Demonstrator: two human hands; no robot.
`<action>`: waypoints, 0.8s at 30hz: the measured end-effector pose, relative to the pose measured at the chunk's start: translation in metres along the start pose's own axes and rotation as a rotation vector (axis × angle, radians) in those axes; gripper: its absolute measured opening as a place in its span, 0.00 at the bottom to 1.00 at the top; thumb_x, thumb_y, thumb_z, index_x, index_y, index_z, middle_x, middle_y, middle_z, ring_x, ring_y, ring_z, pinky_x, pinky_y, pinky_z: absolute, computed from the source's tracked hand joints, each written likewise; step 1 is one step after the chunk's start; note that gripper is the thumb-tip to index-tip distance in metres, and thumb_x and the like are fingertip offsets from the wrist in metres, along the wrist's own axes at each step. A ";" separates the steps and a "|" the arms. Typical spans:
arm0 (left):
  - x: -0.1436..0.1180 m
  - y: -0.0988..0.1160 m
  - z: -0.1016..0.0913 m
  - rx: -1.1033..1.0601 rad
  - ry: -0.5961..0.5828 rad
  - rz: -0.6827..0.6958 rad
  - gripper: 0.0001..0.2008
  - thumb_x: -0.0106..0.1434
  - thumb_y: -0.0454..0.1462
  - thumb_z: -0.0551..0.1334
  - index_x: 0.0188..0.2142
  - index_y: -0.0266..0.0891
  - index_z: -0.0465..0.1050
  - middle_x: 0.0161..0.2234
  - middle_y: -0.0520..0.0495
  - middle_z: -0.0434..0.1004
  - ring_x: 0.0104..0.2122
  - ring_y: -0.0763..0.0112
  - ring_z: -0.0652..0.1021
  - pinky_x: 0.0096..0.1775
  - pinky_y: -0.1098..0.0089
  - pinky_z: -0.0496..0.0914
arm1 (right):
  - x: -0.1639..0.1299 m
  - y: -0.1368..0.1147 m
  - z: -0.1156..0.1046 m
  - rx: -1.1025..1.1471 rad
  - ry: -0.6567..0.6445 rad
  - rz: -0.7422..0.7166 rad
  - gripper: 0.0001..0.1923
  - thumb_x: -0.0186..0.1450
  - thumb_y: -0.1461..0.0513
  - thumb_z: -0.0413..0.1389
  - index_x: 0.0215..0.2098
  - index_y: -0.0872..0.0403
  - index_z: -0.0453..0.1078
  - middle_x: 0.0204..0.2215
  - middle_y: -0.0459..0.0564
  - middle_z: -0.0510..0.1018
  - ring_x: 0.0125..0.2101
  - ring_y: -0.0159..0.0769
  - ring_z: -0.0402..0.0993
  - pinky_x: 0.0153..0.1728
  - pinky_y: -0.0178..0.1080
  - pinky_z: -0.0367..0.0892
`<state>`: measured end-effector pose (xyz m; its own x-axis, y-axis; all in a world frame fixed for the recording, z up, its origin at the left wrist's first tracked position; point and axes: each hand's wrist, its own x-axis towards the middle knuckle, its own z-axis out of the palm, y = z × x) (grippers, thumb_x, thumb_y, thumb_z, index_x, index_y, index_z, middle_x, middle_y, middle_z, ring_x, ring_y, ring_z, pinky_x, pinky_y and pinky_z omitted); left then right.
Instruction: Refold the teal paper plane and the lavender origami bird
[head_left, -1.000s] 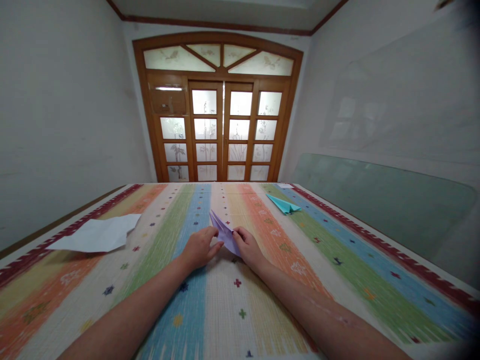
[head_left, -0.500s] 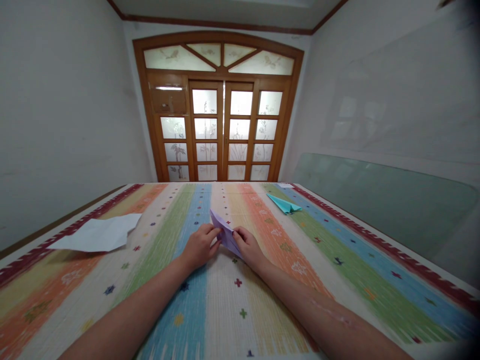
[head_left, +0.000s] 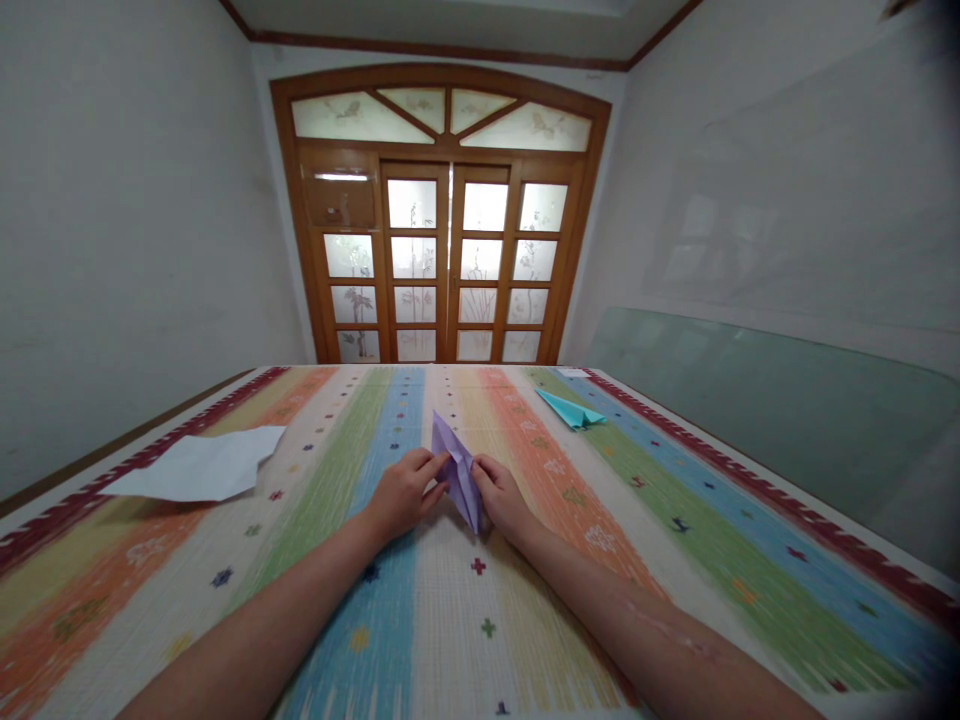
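Note:
A folded purple paper, long and pointed at both ends, is held between my two hands just above the striped tablecloth. My left hand pinches its left edge with thumb and fingers. On the opposite edge my right hand grips it, the thumb lying on the near face. A crease runs along the middle of the paper, and one tip points away from me while the other points toward me. The fingers partly cover both long sides.
A white sheet of paper lies at the left with its edges slightly lifted. Farther off on the right rests a turquoise folded paper plane. A small white piece is at the far right edge. Beyond stand wooden glazed doors; a greenish glass panel leans along the right.
The purple paper has been turned in my hands; its near tip now points more toward me and its creased middle shows more openly. Both hands keep hold of it.

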<state>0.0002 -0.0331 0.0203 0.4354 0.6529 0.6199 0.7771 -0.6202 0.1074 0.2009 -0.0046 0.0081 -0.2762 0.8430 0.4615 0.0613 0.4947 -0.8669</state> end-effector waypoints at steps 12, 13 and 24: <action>0.002 0.002 -0.002 0.102 0.012 0.129 0.17 0.67 0.35 0.57 0.54 0.44 0.70 0.40 0.43 0.72 0.41 0.63 0.73 0.42 0.64 0.71 | 0.001 -0.003 0.000 -0.022 -0.010 0.018 0.17 0.69 0.51 0.48 0.30 0.53 0.66 0.26 0.44 0.68 0.29 0.35 0.63 0.32 0.36 0.60; 0.002 0.003 -0.003 0.114 -0.002 0.142 0.16 0.67 0.35 0.57 0.54 0.44 0.71 0.40 0.43 0.72 0.41 0.62 0.73 0.42 0.63 0.71 | 0.001 -0.004 0.000 -0.025 -0.008 0.016 0.17 0.69 0.50 0.48 0.30 0.53 0.67 0.26 0.44 0.68 0.29 0.35 0.64 0.32 0.36 0.61; 0.007 0.017 -0.014 0.116 0.035 0.253 0.19 0.63 0.30 0.56 0.53 0.40 0.71 0.59 0.39 0.67 0.60 0.54 0.65 0.58 0.49 0.60 | 0.001 -0.001 -0.001 -0.019 0.001 0.038 0.21 0.68 0.47 0.50 0.30 0.54 0.70 0.26 0.46 0.72 0.29 0.36 0.66 0.33 0.37 0.62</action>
<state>0.0098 -0.0451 0.0371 0.6076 0.4673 0.6423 0.6935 -0.7063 -0.1422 0.2014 -0.0041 0.0100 -0.2727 0.8613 0.4287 0.0899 0.4664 -0.8800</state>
